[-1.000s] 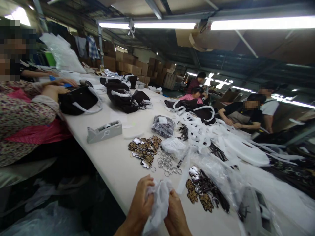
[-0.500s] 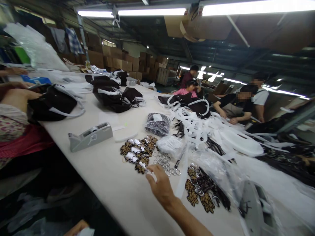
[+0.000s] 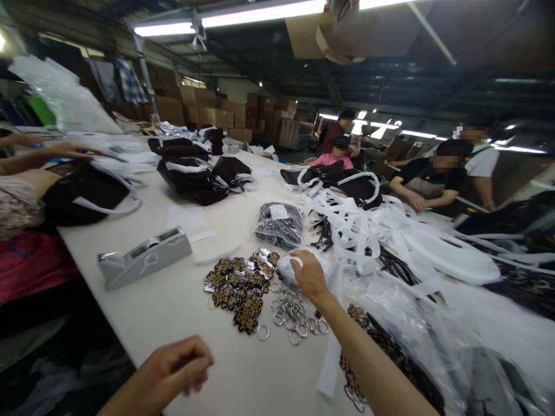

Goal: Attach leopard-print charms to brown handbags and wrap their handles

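- The right hand (image 3: 310,274): palm down over the white plastic packet (image 3: 286,268), fingers bent and close together. Grip on the packet cannot be confirmed; the fingertips' undersides are out of sight.
- The left hand (image 3: 180,367): loosely curled above the near table edge, well apart from the packet. Whether it holds anything cannot be told.
- Governing relation: the packet lies directly at the right hand, its visible ends showing to either side, long axis running roughly left to right. The right hand is the nearer one.
- The metal rings (image 3: 291,315): loose pile just on the near side of the packet.
- The leopard-print pieces (image 3: 236,289): heap left of the rings, between the two hands.
- The bag of dark pieces (image 3: 280,226): just beyond the packet.
- Obscured: the packet's middle, under the hand; part of the dark straps (image 3: 399,352), behind the right forearm.
- Cut off: the tape dispenser (image 3: 488,384) at lower right, also blurred.
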### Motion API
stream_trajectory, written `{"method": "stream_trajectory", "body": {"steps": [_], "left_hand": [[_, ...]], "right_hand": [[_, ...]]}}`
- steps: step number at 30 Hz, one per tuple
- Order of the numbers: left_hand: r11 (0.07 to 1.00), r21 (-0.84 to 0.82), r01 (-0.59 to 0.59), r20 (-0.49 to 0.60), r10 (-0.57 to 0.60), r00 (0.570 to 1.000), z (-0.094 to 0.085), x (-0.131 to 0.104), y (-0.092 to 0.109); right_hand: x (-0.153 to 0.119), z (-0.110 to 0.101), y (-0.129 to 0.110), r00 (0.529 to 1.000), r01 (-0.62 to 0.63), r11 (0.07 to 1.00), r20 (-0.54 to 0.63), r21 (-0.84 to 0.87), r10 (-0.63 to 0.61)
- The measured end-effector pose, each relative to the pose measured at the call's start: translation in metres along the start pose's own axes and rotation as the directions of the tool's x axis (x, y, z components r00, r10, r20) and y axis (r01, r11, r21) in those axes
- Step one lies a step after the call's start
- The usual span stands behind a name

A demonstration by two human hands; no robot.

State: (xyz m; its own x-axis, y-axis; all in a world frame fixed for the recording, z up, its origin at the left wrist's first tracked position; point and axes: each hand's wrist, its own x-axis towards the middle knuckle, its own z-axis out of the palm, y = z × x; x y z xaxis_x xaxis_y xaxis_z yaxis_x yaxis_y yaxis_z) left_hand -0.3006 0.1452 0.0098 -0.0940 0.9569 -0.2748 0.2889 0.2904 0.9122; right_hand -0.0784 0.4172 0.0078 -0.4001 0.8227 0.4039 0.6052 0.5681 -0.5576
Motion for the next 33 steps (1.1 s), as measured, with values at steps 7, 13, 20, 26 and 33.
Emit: {"method": "stream_trajectory", "body": {"steps": [7, 13, 20, 26, 33], "left_hand": [[0.918, -0.305, -0.253, -0.085, 0.238, 0.967, 0.072, 0.189, 0.092], [0.750, -0.637, -0.178, -0.232, 0.033, 0.972, 0.122, 0.283, 0.074], [0.695, -0.699, -0.165, -0.224, 0.006, 0.975, 0.125, 0.306, 0.060], [0.693, -0.698, -0.181, -0.175, 0.080, 0.981, 0.120, 0.309, 0.050], [0.723, -0.659, -0.205, -0.208, 0.087, 0.974, 0.111, 0.317, 0.042]], "right_hand": [[0.055, 0.032, 0.051, 0.988, -0.142, 0.989, -0.071, -0.051, 0.139], [0.064, 0.050, 0.086, 0.978, -0.186, 0.981, -0.092, 0.048, 0.190], [0.062, 0.048, 0.102, 0.957, -0.196, 0.931, -0.149, 0.307, 0.251], [0.050, 0.054, 0.090, 0.986, -0.066, 0.929, -0.116, 0.365, 0.116], [0.046, 0.058, 0.088, 0.998, 0.064, 0.934, -0.001, 0.351, -0.068]]}}
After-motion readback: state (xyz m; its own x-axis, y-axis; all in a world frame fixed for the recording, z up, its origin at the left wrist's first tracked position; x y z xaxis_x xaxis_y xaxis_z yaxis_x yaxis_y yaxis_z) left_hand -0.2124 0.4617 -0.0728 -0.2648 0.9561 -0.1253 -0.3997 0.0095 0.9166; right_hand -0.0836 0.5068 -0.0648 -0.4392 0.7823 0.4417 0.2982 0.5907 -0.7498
